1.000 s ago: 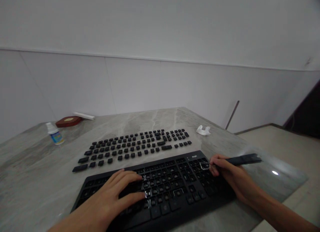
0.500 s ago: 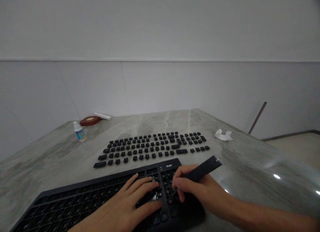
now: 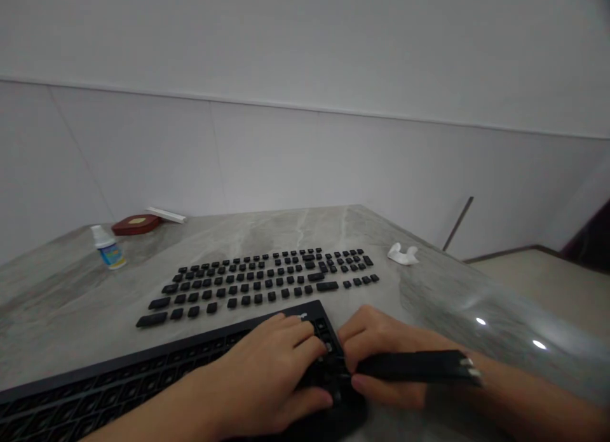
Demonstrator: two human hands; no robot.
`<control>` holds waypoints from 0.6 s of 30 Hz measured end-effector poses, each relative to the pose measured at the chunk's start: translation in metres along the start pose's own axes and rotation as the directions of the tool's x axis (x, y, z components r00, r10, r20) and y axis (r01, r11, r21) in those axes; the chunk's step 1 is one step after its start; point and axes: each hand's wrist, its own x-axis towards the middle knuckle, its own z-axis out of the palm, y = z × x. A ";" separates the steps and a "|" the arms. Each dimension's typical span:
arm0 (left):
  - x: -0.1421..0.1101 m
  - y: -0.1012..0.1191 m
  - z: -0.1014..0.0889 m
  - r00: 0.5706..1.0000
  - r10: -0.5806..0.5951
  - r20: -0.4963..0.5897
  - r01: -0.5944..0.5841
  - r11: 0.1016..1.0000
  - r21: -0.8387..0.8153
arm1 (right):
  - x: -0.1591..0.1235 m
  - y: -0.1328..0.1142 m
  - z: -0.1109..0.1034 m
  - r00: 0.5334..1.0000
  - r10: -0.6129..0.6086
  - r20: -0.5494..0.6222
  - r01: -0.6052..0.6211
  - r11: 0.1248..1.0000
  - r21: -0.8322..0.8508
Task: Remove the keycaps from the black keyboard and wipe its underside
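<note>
A black keyboard [image 3: 157, 359] with bare key sockets lies at an angle across the front of the table. My left hand [image 3: 271, 372] rests over its right part, thumb and fingers apart, holding nothing I can see. Just to the right, my right hand [image 3: 376, 350] grips a flat, black, pen-like tool [image 3: 414, 367] with shiny bits at its outer end. The tool's inner tip is hidden by my fingers, close to the keyboard's right-hand sockets. Behind the keyboard, loose black keycaps [image 3: 258, 284] are laid out in rows.
On the grey marbled table [image 3: 276, 232], a white-capped bottle [image 3: 109, 248] stands at the left. Behind it are a reddish-brown box [image 3: 136, 225] and a thin white strip [image 3: 165, 214]. Crumpled white tissue [image 3: 403, 254] lies at the right. A pale wall [image 3: 267, 156] rises behind.
The camera has turned right, so the scene shifts left. My right hand has rolled, and the tool now lies nearly level, pointing right. My left hand's fingers have drawn in and stay on the keyboard.
</note>
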 end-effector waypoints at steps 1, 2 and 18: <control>0.009 0.001 0.005 0.999 0.052 -0.013 -0.052 0.999 -0.001 | -0.002 -0.002 0.001 0.999 0.033 0.003 -0.033 0.999 -0.025; 0.015 0.001 0.011 0.995 0.079 -0.053 -0.079 0.997 0.010 | -0.005 -0.005 0.002 0.998 0.066 0.007 -0.066 0.996 -0.056; 0.016 0.001 0.037 0.935 0.165 -0.314 -0.221 0.963 -0.152 | -0.010 -0.017 -0.008 0.993 0.108 -0.040 -0.115 0.963 -0.242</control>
